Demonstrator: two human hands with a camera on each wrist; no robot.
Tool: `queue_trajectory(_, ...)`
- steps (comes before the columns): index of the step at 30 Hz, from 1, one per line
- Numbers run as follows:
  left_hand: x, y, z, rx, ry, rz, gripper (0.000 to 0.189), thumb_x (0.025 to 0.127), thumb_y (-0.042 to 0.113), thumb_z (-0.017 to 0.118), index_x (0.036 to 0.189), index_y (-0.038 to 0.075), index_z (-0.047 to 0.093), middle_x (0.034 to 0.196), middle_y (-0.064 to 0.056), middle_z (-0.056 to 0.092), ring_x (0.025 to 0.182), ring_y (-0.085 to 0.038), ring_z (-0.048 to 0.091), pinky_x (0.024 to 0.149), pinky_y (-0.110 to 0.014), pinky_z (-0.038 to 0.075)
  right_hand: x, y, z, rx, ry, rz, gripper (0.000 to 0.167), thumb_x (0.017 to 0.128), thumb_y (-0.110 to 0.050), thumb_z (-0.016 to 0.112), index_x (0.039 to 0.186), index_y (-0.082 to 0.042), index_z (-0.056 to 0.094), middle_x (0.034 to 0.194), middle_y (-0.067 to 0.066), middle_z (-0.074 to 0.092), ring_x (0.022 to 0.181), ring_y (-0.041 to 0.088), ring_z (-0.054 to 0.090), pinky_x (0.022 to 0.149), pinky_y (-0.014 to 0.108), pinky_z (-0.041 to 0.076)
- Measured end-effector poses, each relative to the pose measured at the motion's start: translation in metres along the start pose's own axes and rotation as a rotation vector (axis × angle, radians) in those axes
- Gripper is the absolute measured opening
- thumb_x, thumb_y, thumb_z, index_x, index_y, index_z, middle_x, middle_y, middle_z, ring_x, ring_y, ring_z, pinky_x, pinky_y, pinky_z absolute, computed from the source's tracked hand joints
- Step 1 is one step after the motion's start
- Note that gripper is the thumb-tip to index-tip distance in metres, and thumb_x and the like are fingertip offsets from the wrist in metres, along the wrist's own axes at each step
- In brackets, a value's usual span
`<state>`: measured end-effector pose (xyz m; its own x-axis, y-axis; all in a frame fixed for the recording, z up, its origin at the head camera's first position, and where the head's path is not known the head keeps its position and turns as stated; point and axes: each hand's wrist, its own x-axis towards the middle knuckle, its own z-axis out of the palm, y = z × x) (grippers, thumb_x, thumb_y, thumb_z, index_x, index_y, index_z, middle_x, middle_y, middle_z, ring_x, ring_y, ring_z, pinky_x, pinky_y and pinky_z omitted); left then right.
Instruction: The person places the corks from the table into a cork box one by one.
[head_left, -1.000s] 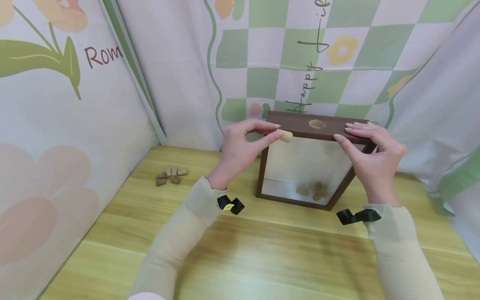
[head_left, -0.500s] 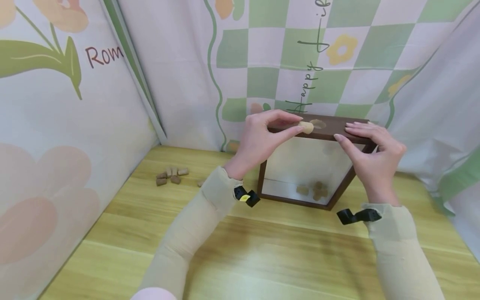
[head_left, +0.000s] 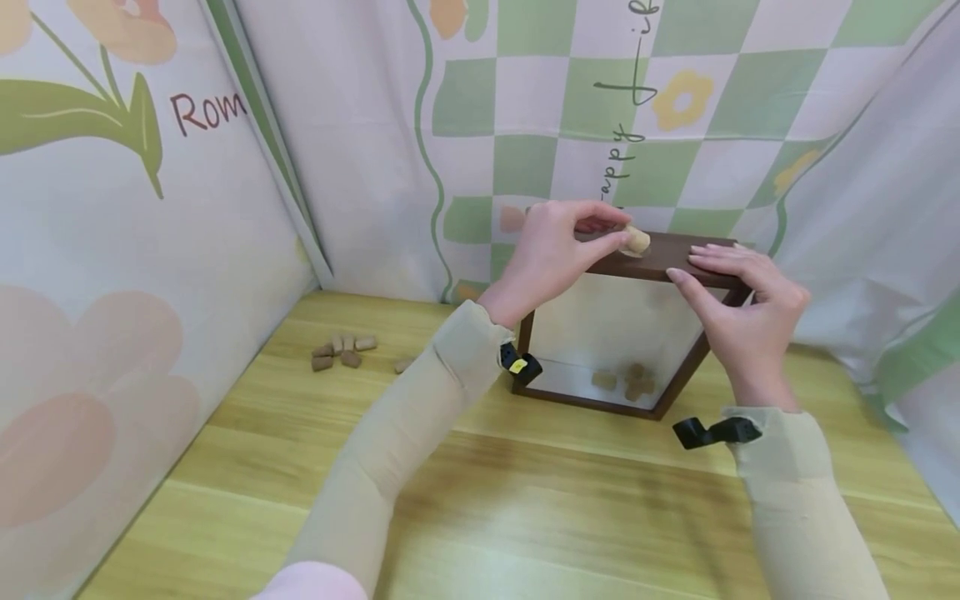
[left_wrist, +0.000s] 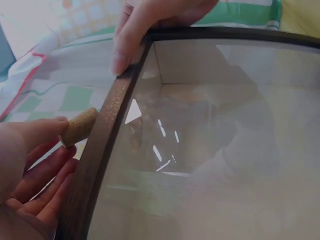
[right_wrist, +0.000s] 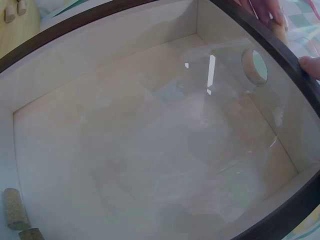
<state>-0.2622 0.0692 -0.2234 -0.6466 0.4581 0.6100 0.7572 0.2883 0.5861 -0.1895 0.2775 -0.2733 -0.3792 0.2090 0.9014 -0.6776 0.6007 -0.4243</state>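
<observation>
Currently: left hand (head_left: 551, 254) pinches cork (head_left: 640, 240) at hole (right_wrist: 250, 70) in top of brown box (head_left: 672, 252); right hand (head_left: 753, 308), flat-fingered, rests on box's right end; tabletop (head_left: 570, 508) stretches in front.

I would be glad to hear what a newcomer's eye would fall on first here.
Probably the dark-framed box, standing upright on the wooden table, with corks low behind its clear front. Then the left hand's grip, pinching a pale cork at the round hole in the box's top.
</observation>
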Motion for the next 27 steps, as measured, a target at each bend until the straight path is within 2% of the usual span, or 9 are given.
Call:
queue_trajectory(8,0.012,0.002,0.005,0.131,-0.085,-0.071,0.025,0.098,0.027,0.073,0.117,0.013,0.077,0.109,0.005,0.074,0.092,0.001,0.064,0.080,-0.009,0.045,0.000,0.000,0.000,-0.005,-0.005,0.011,0.022,0.074,-0.001,0.090,0.093,0.005,0.080,0.097,0.023,0.074,0.100,0.013,0.070,0.096,0.027,0.050)
queue_trajectory(12,0.012,0.003,0.005,0.175,-0.144,-0.079,0.036,0.098,0.033,0.072,0.127,0.013,0.073,0.115,0.005,0.073,0.100,0.001,0.065,0.085,-0.010,0.045,0.000,0.001,0.000,-0.003,-0.009,0.007,0.023,0.074,-0.001,0.091,0.093,0.005,0.080,0.097,0.023,0.074,0.100,0.012,0.070,0.096,0.028,0.051)
queue_trajectory(14,0.010,0.002,0.005,0.170,-0.148,-0.083,0.043,0.097,0.038,0.071,0.132,0.014,0.070,0.119,0.006,0.072,0.103,0.001,0.065,0.087,-0.010,0.045,0.000,0.001,0.000,-0.002,-0.009,0.003,0.023,0.074,-0.002,0.091,0.093,0.005,0.080,0.097,0.023,0.074,0.100,0.013,0.070,0.096,0.029,0.051)
queue_trajectory(16,0.007,0.001,0.004,0.137,-0.123,-0.087,0.047,0.096,0.041,0.072,0.135,0.016,0.068,0.122,0.005,0.072,0.104,0.001,0.064,0.088,-0.011,0.046,-0.001,0.002,0.000,0.001,-0.011,-0.001,0.023,0.074,-0.003,0.091,0.093,0.005,0.080,0.097,0.024,0.074,0.100,0.014,0.070,0.097,0.030,0.050)
queue_trajectory(21,-0.004,-0.003,-0.001,0.011,-0.001,-0.056,0.044,0.094,0.038,0.075,0.132,0.016,0.070,0.119,0.003,0.073,0.102,0.002,0.065,0.087,-0.011,0.047,-0.001,0.002,0.001,0.006,-0.010,-0.004,0.024,0.074,-0.003,0.091,0.093,0.005,0.080,0.097,0.024,0.074,0.101,0.016,0.070,0.098,0.031,0.050)
queue_trajectory(27,-0.015,-0.009,-0.013,-0.056,0.128,0.011,0.038,0.093,0.030,0.078,0.127,0.012,0.073,0.113,0.001,0.075,0.101,0.002,0.066,0.090,-0.013,0.047,-0.001,0.000,0.000,-0.009,-0.012,0.011,0.024,0.075,-0.004,0.091,0.094,0.005,0.079,0.098,0.022,0.074,0.101,0.014,0.070,0.097,0.029,0.050)
